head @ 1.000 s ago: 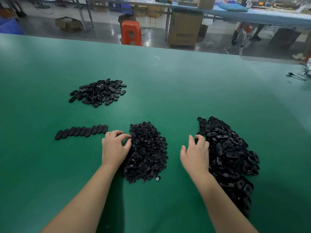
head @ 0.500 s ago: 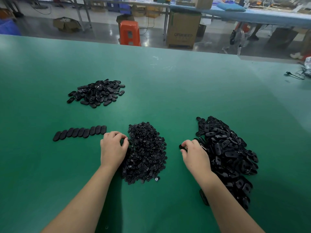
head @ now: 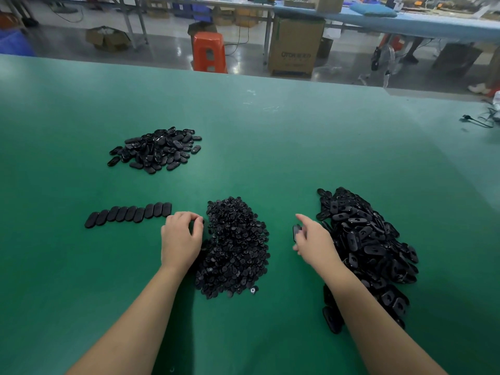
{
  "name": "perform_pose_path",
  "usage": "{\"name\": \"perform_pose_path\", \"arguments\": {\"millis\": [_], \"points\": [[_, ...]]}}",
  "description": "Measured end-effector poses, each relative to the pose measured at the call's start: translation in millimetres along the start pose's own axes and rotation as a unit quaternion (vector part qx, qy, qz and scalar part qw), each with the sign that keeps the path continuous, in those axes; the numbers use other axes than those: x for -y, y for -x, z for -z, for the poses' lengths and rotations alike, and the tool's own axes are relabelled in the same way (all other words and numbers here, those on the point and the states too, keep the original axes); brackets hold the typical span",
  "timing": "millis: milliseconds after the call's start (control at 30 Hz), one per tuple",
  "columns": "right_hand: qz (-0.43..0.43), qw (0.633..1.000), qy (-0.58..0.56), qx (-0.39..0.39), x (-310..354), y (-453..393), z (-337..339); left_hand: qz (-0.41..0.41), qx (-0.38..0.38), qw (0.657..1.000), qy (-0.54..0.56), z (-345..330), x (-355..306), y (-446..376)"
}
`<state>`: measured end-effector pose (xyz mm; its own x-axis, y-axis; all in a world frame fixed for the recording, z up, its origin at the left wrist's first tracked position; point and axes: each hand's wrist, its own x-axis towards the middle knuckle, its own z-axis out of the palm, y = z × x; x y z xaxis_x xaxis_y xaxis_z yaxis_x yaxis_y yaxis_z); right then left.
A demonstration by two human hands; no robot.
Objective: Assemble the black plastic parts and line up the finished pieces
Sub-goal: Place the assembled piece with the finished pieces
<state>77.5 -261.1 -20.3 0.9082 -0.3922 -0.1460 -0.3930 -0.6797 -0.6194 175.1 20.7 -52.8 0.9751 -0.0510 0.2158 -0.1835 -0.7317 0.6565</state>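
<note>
Green matting covers the wide bench (head: 297, 147), with a workshop floor, an orange stool (head: 209, 51) and a cardboard box (head: 296, 47) beyond its far edge.

Around the middle of the bench sit 3 heaps and 1 row. At 10 o'clock lies a small heap of oval pieces (head: 157, 150). At 9 o'clock, the row of finished pieces (head: 128, 215) runs left to right, about 9 of them overlapping edge on edge. At 6 o'clock is the pile of small inserts (head: 235, 247); at 4 o'clock, the larger pile of slotted shells (head: 365, 244).

The left hand (head: 181, 239) rests at the 9 o'clock edge of the insert pile, fingers curled with tips together at the heap; whether it pinches an insert I cannot tell. Its knuckles sit just beside the row's right end. The right hand (head: 313, 243) is at the 9 o'clock side of the shell pile and grips 1 black shell (head: 296, 231) between thumb and fingers, the index finger pointing outward.

The step in hand looks like gathering 1 part of each kind to join. To do it well, bring exactly 1 insert away cleanly, turn the shell so its slot faces the insert, meet both hands between the 2 piles, and press squarely until seated. Then lay the piece at the row's right end, matching the overlap.
</note>
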Motion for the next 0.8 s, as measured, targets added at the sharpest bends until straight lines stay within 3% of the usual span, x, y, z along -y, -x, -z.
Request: {"name": "perform_pose_path", "arguments": {"millis": [100,200,467,800], "points": [[-0.051,0.955,-0.292,-0.017,5.0,2.6,-5.1,0.017,-0.010,0.999,0.043,1.4,-1.1,0.3],[-0.062,0.912,-0.402,-0.050,10.5,8.1,-18.9,0.053,-0.024,0.995,0.081,2.0,-0.3,1.3],[-0.037,0.928,-0.347,-0.130,11.1,22.6,-44.8,0.042,-0.035,0.995,0.080,4.4,-3.4,4.2],[-0.017,0.941,-0.304,-0.147,10.7,22.8,-46.9,0.056,-0.036,0.988,0.139,12.5,-7.7,7.7]]}}
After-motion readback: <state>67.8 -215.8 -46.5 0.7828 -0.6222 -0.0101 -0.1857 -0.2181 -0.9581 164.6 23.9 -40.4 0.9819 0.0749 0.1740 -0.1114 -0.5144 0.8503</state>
